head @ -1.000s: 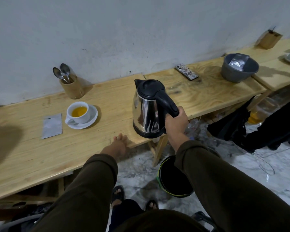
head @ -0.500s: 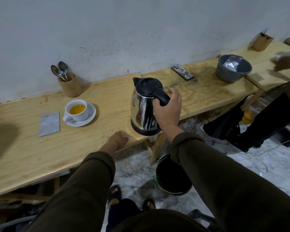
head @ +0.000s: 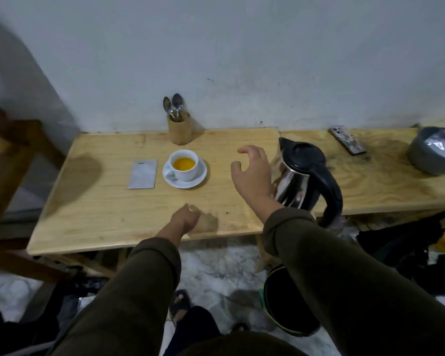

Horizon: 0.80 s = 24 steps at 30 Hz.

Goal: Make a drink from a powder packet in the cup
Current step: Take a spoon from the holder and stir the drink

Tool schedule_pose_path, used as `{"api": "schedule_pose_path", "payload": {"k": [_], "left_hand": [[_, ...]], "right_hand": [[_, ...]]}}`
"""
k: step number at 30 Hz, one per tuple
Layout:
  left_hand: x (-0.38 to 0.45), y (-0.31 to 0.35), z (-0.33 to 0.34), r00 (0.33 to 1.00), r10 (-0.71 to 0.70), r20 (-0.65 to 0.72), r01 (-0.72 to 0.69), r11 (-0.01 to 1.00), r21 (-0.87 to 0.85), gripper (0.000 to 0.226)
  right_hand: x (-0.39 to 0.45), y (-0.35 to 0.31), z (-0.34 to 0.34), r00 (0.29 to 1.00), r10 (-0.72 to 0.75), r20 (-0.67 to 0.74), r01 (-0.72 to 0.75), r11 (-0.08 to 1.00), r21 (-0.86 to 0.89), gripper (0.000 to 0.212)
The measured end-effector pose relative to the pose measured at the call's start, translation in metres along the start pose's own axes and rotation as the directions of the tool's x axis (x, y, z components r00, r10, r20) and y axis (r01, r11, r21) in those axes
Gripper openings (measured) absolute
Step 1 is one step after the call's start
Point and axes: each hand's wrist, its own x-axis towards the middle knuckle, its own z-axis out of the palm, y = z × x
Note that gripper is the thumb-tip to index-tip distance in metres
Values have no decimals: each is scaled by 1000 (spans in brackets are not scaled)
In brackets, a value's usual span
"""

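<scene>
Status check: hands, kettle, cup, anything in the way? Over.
Right hand open, empty, by kettle. Left hand rests on table. Kettle upright, unheld. Path to cup clear.

The person wears a top of dark olive-brown cloth with long sleeves. The left sleeve point(head: 129, 291) and the right sleeve point(head: 344, 273) are both bunched thick at the wrist. The left hand point(head: 184, 219) and the right hand point(head: 252, 173) are bare. Lower down there are dark trousers point(head: 193, 327) and a dark open-toed sandal point(head: 180, 303).

On your wooden surface point(head: 113, 217) lie a grey sachet point(head: 142, 173), a saucer point(head: 198, 180) just right of it, a wooden holder point(head: 179, 131) by the wall and the kettle point(head: 303, 176) at the right end. The adjoining surface point(head: 383, 186) bears a flat patterned device point(head: 347, 141) and a grey bowl point(head: 427, 160).
</scene>
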Motion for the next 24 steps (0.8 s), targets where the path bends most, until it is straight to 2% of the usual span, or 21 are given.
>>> {"api": "schedule_pose_path", "payload": {"k": [6, 10, 13, 19, 24], "left_hand": [[1, -19, -45, 996, -54, -69, 37, 972, -232, 62], [18, -29, -76, 995, -59, -86, 26, 938, -345, 61], [30, -29, -96, 996, -36, -83, -1, 914, -405, 61], [48, -23, -107, 999, 20, -32, -31, 924, -381, 64], [53, -13, -106, 995, 86, -54, -98, 946, -309, 51]], "right_hand": [[23, -9, 67, 963, 140, 229, -127, 989, -72, 29], [40, -14, 101, 913, 284, 294, -267, 959, -96, 39], [55, -15, 116, 893, 349, 285, -335, 937, -96, 40], [97, -22, 138, 893, 367, 259, -346, 930, -126, 39], [144, -34, 155, 924, 276, 264, -226, 953, -203, 34]]}}
